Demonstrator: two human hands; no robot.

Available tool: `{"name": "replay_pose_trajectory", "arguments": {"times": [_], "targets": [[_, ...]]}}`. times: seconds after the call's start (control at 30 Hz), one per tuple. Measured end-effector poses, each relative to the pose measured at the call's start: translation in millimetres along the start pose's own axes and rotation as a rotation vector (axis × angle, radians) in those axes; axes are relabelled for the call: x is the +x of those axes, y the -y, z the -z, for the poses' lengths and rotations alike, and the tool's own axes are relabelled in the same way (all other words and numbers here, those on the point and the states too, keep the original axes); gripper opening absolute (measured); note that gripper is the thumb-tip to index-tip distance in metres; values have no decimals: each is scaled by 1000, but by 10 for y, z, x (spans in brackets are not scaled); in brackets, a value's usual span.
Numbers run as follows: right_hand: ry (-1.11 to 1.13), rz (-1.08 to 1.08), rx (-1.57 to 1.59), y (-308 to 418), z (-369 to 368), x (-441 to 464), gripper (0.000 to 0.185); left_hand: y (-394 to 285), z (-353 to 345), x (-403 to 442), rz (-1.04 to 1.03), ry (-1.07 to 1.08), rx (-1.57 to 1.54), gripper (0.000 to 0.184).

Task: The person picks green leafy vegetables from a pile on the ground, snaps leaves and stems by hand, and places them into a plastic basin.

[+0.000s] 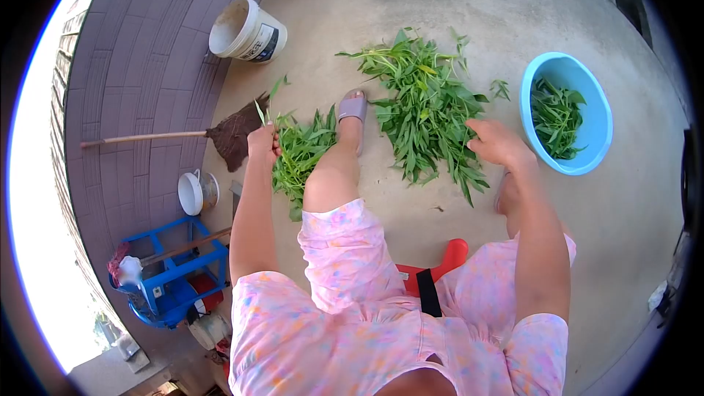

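Observation:
My left hand (264,143) is closed on a leafy green stem (262,112), whose tip points up past my fingers. Just right of that hand, a smaller heap of leafy greens (304,148) lies on the floor beside my left leg. Between my feet spreads a larger pile of leafy greens (425,103). At this pile's right edge is my right hand (501,144), its fingers curled together; what they hold, if anything, cannot be made out. Over to the right, a light blue basin (603,121) has more greens (556,119) inside.
A white bucket (257,38) stands by the tiled wall (139,51). Below it are a mop (236,132) with a wooden handle, a small white pail (196,192) and a blue metal frame (172,271). Something red (453,255) shows between my thighs. One loose sprig (500,89) lies near the basin.

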State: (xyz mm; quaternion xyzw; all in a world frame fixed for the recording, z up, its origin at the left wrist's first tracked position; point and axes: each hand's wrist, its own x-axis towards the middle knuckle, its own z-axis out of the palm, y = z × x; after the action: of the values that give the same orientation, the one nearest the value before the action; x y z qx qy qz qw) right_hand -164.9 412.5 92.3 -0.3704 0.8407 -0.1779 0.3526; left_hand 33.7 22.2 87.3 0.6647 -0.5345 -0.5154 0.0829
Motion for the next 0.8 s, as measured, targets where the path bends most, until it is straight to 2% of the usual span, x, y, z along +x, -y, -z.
{"name": "replay_pose_trajectory", "arguments": {"times": [0.1, 0.23, 0.3, 0.33, 0.4, 0.43, 0.5, 0.53, 0.6, 0.67, 0.73, 0.8], "targets": [[7, -46, -22, 55, -20, 32, 39, 548, 429, 449, 207, -92, -92, 20], [40, -36, -47, 28, -109, 125, 40, 850, 739, 707, 289, -169, -128, 19], [85, -45, -78, 36, -119, 152, 40, 888, 781, 812, 241, -369, -156, 19], [90, -42, -80, 37, -134, 167, 40, 873, 804, 841, 246, -373, -159, 19], [88, -48, -82, 20, -142, 176, 40, 765, 800, 896, 34, -380, -29, 21], [87, -59, -85, 12, -148, 172, 40, 679, 734, 904, 36, -369, -27, 21], [61, -55, -70, 30, -158, 160, 40, 479, 545, 917, -64, -162, -4, 21], [58, -66, -72, 44, -144, 148, 40, 381, 409, 938, -64, -150, -3, 21], [45, -43, -47, 64, -114, 132, 40, 176, 82, 953, -130, 71, 204, 20], [27, -32, -42, -11, -145, 139, 39, -36, -338, 773, -270, 185, 413, 20], [10, -25, -38, -59, -118, 119, 39, -235, -780, 599, -432, 302, 874, 23], [-12, -15, -13, -28, -45, 59, 38, -349, -1220, 334, -550, 405, 1207, 24]]}}
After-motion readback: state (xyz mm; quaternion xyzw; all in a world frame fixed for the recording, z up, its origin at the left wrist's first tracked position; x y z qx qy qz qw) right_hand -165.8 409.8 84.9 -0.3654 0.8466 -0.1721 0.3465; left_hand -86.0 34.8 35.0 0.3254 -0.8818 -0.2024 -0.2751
